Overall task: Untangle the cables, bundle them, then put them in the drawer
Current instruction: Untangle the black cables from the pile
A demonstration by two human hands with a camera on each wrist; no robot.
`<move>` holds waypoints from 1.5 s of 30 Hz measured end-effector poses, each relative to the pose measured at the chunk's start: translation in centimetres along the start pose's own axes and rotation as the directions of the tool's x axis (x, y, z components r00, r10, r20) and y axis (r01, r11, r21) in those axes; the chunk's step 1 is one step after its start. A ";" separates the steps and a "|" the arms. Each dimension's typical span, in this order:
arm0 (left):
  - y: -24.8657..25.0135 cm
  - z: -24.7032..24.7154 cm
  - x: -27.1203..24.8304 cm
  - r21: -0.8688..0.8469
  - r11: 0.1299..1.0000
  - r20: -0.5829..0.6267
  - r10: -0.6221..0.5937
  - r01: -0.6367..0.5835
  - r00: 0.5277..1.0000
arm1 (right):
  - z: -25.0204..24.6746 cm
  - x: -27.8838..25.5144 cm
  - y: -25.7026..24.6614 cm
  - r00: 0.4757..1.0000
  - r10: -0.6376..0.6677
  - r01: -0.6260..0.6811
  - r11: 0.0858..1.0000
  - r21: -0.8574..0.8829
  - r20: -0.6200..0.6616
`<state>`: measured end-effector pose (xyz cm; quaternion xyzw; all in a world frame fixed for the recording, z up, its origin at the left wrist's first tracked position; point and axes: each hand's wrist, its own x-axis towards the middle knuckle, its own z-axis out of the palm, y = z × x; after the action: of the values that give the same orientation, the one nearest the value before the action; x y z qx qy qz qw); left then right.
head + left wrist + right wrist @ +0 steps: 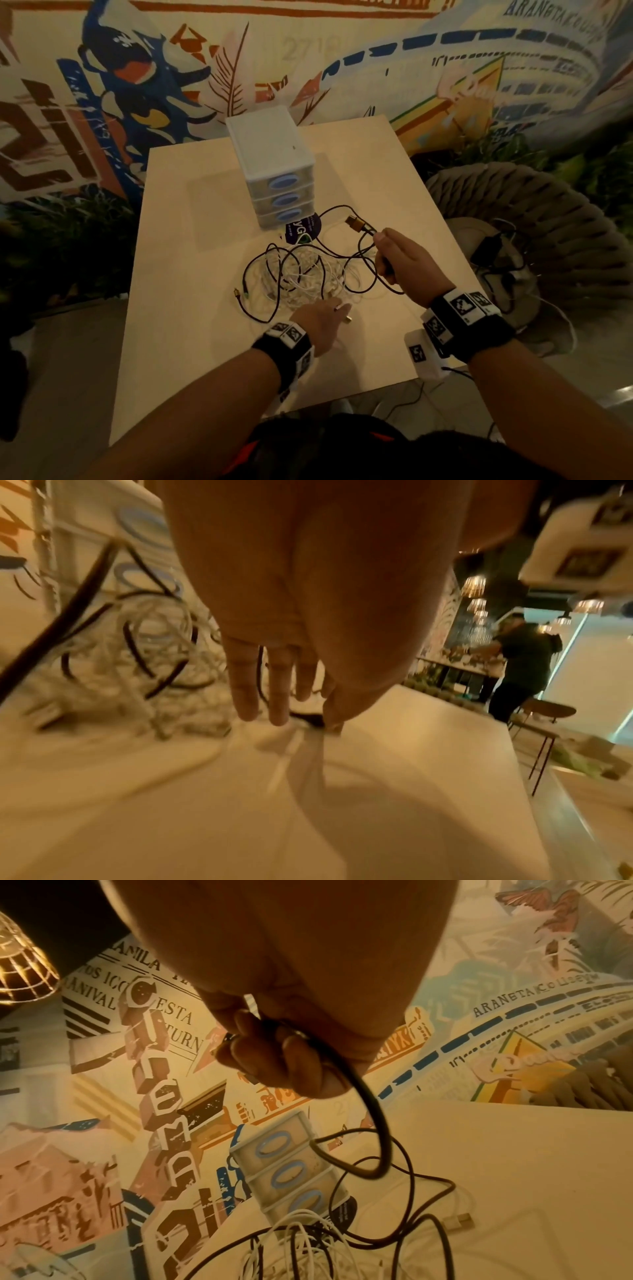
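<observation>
The right hand grips a thick black cable with a gold plug, lifted above the pale wooden worktop. The left hand, fingers spread, rests on the near edge of the tangled black and white cables. The white plastic 3-drawer unit stands beyond, drawers closed.

Pale wooden table, colourful mural wall, woven rope chair, wire pendant lamp, warm dim light
</observation>
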<state>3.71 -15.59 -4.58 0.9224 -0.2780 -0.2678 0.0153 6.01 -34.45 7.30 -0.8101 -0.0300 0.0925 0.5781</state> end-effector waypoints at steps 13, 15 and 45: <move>-1.7 -7.3 -3.6 -0.517 0.840 -0.527 -0.162 -0.164 0.835 | 0.2 0.8 0.0 0.995 -0.018 0.021 0.999 0.038 -0.093; -1.8 -9.9 -4.5 -0.681 0.682 -0.549 -0.234 -0.267 0.802 | 0.7 1.0 -0.5 0.993 -0.038 0.045 0.997 0.064 -0.112; -4.3 -17.0 -5.7 -0.894 -0.017 -0.388 -0.469 -0.447 0.794 | 6.9 4.6 -4.2 0.984 -0.170 0.173 0.983 -0.055 0.049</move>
<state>10.45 -11.03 11.97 0.6523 0.0309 -0.0690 0.7542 9.48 -25.91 8.53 -0.8189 -0.1154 0.0594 0.5591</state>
